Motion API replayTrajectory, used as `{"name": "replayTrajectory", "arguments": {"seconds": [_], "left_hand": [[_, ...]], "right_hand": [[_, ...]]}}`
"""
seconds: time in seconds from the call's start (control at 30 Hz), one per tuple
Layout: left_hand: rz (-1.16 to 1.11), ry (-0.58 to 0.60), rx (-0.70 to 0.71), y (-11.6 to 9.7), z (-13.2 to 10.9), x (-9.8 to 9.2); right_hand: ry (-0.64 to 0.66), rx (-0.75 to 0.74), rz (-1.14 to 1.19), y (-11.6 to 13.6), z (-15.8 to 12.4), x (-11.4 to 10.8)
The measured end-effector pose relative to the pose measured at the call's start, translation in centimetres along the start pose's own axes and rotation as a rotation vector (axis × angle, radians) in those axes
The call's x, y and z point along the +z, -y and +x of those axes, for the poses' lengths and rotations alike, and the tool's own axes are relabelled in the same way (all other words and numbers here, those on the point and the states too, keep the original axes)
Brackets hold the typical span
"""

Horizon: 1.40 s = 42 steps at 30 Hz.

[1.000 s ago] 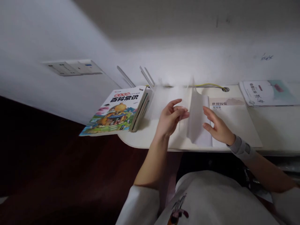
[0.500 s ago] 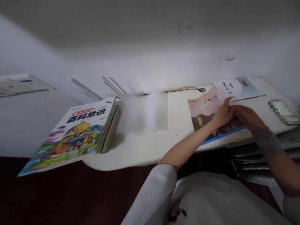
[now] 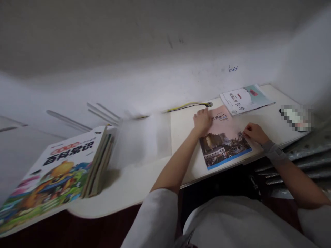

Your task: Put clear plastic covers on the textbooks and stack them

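Observation:
A history booklet (image 3: 224, 137) with a pink top, a crowd picture and a blue bottom strip lies on the white desk. My left hand (image 3: 203, 121) is at its upper left corner, fingers curled over the edge. At the right edge, my right hand (image 3: 254, 133) is closed in a pinch on the booklet's side; its fingertips are partly hidden. Just behind lies a white and pale green booklet (image 3: 245, 100), apart from both hands. A clear plastic sheet (image 3: 143, 139) rests on the desk to the left.
At the desk's left end stands a stack of books (image 3: 99, 168), its front one a large colourful picture book (image 3: 59, 172). A yellow cable (image 3: 187, 104) runs along the wall to a hole. A phone-like object (image 3: 296, 117), blurred out, lies far right.
My hands, together at the booklet's upper right before, are now apart. The left has moved to the upper left corner, the right to the right edge. The booklet lies straighter; the view has shifted.

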<state>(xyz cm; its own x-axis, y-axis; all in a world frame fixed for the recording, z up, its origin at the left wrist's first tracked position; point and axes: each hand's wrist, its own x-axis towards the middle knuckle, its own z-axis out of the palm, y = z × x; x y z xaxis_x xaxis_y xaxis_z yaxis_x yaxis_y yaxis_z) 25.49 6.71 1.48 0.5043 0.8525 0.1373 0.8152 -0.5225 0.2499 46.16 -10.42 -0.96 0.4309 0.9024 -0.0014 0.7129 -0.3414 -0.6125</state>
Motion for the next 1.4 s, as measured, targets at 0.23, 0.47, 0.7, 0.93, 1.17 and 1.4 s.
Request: {"name": "replayTrajectory", "arguments": {"seconds": [0.23,0.47,0.7,0.93,1.17,1.4], "left_hand": [[0.216,0.214,-0.184,6.1,-1.5,-2.3],[0.178,0.394,-0.402,10.6,-12.1,-4.8],[-0.257,0.069,-0.473,13.2,-8.8,-3.3],[-0.414,-0.029,-0.428,13.4,-3.4,-1.2],[-0.276,-0.061,-0.444,12.6,-4.5,-1.2],[-0.144,-0.069,-0.103,5.5,-8.3,-0.4]], "right_hand": [[0.028,-0.050,-0.422,3.2,1.6,0.7],[0.100,-0.316,-0.567,8.5,6.7,5.2],[0.091,-0.522,-0.510,9.7,8.3,7.7],[0.020,-0.575,-0.486,7.6,8.5,7.8],[0.050,-0.656,-0.557,8.4,9.6,8.4],[0.062,-0.651,-0.604,9.4,9.4,8.6]]}}
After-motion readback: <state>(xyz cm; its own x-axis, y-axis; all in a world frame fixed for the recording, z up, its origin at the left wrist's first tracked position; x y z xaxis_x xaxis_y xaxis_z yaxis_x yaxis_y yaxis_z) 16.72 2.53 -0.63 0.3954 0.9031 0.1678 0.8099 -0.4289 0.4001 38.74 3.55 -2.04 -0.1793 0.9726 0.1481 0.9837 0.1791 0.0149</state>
